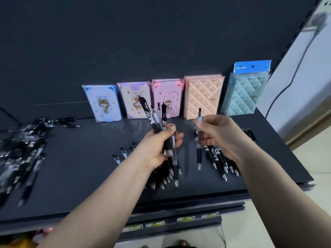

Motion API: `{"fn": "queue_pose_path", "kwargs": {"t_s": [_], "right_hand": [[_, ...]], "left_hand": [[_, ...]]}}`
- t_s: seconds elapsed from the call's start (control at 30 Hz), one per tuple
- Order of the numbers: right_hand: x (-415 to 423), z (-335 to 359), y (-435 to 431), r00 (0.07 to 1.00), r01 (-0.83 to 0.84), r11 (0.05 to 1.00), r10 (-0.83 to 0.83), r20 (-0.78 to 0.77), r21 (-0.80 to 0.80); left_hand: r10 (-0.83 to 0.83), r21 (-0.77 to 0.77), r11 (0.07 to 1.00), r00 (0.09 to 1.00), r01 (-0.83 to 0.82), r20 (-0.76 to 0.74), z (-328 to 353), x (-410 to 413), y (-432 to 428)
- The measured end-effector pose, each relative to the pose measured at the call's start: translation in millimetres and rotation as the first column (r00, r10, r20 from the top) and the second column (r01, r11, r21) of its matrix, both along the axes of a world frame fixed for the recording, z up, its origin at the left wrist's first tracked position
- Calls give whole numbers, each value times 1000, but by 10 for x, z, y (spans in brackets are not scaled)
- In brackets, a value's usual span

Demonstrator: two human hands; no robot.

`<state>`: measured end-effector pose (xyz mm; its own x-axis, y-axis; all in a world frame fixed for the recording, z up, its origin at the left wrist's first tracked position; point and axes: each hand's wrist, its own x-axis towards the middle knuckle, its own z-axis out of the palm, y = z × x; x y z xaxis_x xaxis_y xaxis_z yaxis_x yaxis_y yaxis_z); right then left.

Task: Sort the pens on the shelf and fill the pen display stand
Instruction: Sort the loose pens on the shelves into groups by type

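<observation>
Above the shelf point(86, 172), the left hand point(157, 149) is curled tight round a bundle of pens point(154, 120), with at least four tops fanning out of the fist. The right hand point(220, 136) pinches a single pen point(198, 155) upright between thumb and fingers. The step looks like matching that pen to a group. It is best done by checking clip and barrel against the bundle before adding it, and keeping all tips pointing one way. Beneath the right hand lies a right row point(216, 159) of about five pens. Under the left forearm a left row point(162, 184) holds roughly six. The heap point(26, 158) at far left is too blurred to count. Five stacks of notebooks point(202, 97) lean at the back. No display stand is in view.
</observation>
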<state>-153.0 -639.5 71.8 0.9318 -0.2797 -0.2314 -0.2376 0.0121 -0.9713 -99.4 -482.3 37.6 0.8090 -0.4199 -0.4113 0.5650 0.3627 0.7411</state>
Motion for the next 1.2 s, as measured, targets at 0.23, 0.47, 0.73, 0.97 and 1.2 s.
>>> {"fn": "queue_pose_path", "kwargs": {"t_s": [0.23, 0.47, 0.73, 0.97, 1.2], "right_hand": [[67, -177, 504, 993, -119, 993, 119, -24, -13], [242, -153, 573, 988, -149, 984, 145, -53, -92], [461, -370, 611, 971, -145, 986, 127, -201, -78], [435, -410, 828, 966, -232, 972, 226, -123, -37], [438, -448, 869, 971, -220, 970, 208, -114, -107]], "left_hand": [[159, -42, 987, 986, -157, 51, 87, 71, 128], [205, -18, 979, 978, -205, 28, 36, 49, 367], [279, 17, 960, 959, -278, -60, -110, 84, 634], [271, 73, 961, 962, -268, -24, -136, 83, 627], [370, 71, 927, 929, -369, 3, -129, 65, 539]]}}
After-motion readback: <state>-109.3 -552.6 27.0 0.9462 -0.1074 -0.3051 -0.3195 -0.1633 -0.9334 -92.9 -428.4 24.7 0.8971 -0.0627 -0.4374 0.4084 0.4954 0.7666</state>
